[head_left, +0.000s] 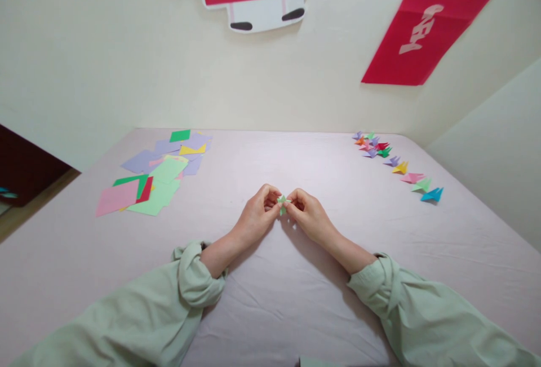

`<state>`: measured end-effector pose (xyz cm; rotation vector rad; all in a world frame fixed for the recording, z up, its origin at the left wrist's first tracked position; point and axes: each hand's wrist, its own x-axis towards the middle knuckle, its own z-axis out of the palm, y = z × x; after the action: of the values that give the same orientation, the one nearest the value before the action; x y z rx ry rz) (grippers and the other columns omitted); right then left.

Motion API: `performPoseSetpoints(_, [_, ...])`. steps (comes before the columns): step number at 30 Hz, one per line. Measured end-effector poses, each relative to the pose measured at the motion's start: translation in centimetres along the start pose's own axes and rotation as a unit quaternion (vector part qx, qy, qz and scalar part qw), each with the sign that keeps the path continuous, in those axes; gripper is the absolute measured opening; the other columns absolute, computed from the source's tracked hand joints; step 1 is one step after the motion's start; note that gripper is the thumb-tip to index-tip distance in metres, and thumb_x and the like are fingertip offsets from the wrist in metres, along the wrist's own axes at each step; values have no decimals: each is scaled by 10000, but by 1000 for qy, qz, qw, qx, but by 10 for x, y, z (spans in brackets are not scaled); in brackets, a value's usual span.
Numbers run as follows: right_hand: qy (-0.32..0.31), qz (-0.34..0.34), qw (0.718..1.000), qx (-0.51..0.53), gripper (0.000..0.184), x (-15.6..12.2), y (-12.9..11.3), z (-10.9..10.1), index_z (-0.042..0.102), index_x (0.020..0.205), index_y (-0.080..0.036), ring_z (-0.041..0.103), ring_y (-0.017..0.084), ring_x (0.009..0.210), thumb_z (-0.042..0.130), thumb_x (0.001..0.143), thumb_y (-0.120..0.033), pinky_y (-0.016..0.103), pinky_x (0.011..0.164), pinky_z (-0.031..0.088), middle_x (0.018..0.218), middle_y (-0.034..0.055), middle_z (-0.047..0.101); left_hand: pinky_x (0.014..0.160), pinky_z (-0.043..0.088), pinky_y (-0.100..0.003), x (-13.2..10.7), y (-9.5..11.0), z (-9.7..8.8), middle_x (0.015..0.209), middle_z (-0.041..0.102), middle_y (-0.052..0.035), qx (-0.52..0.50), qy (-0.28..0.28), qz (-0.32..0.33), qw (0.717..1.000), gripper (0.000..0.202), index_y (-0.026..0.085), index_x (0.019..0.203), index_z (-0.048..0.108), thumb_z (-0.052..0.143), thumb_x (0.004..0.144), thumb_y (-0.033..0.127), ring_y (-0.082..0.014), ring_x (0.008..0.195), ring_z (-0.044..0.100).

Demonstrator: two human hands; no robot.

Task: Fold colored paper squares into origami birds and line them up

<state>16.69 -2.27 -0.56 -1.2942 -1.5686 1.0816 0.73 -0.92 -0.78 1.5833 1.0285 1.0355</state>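
A small light green piece of folded paper (283, 204) is pinched between my two hands, just above the cloth-covered table (262, 310). My left hand (258, 209) is closed on its left side, thumb and fingertips together. On the opposite side my right hand (310, 213) grips it in the same way. Fingertips cover part of the paper, so its full shape is hidden. Pale green sleeves are rolled back from both wrists.
Loose coloured paper sheets (167, 169) lie overlapping at the left, a pink sheet (117, 198) nearest. Several small folded paper figures run along the right, with a blue one (431, 195) nearest. A wall (274, 85) with red decorations stands behind the table.
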Motion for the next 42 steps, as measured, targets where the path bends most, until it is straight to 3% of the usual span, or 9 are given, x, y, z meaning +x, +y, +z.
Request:
performPoseSetpoints(10, [-25, -4, 999, 19, 186, 2, 2, -3, 520, 811, -185, 477, 107, 520, 549, 843, -366, 236, 522, 359, 582, -55, 507, 692, 477, -219, 0, 1, -5, 827, 652, -2, 0, -24, -4, 1000, 116, 170, 890, 602, 613, 822, 264, -120, 757, 608])
performPoseSetpoints(21, [-43, -4, 999, 17, 201, 0, -2, -5, 541, 837, -181, 465, 113, 543, 546, 843, -382, 241, 536, 356, 595, -49, 509, 713, 476, -234, 0, 4, -11, 832, 677, -11, 66, -37, 21, 997, 132, 181, 877, 651, 591, 843, 293, -139, 770, 614])
performPoseSetpoints(26, [-40, -7, 999, 21, 193, 2, 4, -5, 540, 835, -185, 465, 112, 544, 544, 847, -378, 239, 539, 355, 594, -52, 506, 747, 497, -247, 1, 7, -12, 901, 685, -28, 61, -63, 40, 995, 151, 188, 955, 640, 579, 842, 267, -150, 808, 639])
performPoseSetpoints(42, [-44, -9, 999, 20, 203, 1, -1, -6, 534, 833, -178, 463, 108, 534, 542, 849, -380, 237, 530, 353, 589, -53, 509, 716, 490, -237, 1, 2, -10, 846, 669, -18, 23, -50, 23, 998, 129, 168, 901, 622, 587, 838, 275, -134, 774, 613])
